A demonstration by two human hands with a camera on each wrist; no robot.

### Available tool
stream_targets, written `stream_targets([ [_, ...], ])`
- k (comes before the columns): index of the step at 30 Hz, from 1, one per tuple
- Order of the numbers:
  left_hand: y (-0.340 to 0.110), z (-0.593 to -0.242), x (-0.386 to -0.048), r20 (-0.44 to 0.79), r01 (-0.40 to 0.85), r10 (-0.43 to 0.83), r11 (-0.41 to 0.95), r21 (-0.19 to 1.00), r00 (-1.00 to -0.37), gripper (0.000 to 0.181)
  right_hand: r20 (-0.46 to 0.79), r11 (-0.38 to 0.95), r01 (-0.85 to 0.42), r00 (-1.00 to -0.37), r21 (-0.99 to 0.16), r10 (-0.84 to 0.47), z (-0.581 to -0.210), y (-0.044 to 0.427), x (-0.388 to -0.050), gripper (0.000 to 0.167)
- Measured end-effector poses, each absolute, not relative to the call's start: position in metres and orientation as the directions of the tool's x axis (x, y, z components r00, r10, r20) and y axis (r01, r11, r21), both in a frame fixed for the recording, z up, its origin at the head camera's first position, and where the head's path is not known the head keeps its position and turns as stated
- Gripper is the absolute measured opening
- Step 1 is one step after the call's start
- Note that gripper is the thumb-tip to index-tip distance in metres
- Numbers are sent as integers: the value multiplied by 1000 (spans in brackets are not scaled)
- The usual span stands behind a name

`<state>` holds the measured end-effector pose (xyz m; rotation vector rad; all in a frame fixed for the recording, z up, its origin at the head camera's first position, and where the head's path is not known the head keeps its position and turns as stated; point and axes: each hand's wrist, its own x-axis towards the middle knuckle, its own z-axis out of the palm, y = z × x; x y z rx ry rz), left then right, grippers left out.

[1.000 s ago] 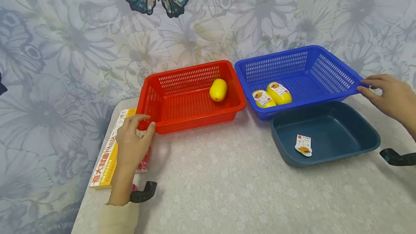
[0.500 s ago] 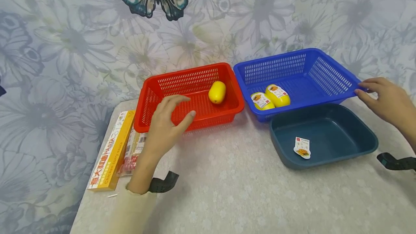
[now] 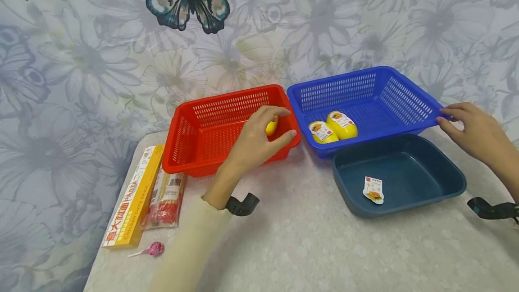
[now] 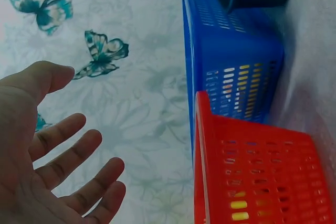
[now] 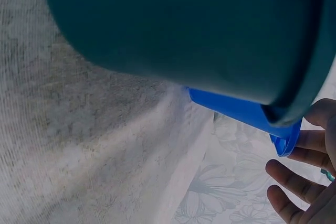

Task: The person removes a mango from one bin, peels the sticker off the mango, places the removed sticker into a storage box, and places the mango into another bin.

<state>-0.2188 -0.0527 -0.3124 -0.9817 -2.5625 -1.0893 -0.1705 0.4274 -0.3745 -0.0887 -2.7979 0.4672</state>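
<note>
Over the right part of the red basket (image 3: 211, 141), my left hand (image 3: 259, 134) hovers with fingers loosely bent and apart. It holds nothing, and the left wrist view shows the hand (image 4: 63, 145) with fingers spread. A smooth yellow oval thing (image 3: 271, 128) in that basket is partly hidden behind it. My right hand (image 3: 478, 132) pinches the near right corner of the blue basket (image 3: 377, 105) between thumb and fingers. The right wrist view shows the basket's blue rim (image 5: 283, 142) against the fingers. Two yellow ovals with fruit-picture labels (image 3: 342, 125) lie in the blue basket.
A dark teal tub (image 3: 425, 172) with a loose label card (image 3: 373, 189) inside stands before the blue basket. At left lie a pasta box (image 3: 134, 199), a clear red-and-white packet (image 3: 166, 199) and a pink lollipop (image 3: 156, 248). A patterned wall rises behind the baskets.
My left hand has moved right, from the red basket's near left corner to above its right side, uncovering the packet and lollipop. The right hand stays at the blue corner.
</note>
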Motion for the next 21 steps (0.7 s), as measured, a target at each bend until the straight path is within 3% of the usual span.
stream_targets([
  [21, 29, -285, -277, 237, 656, 656, 519, 548, -717, 62, 301, 945, 4, -947, -326, 108, -379, 425, -173, 46],
])
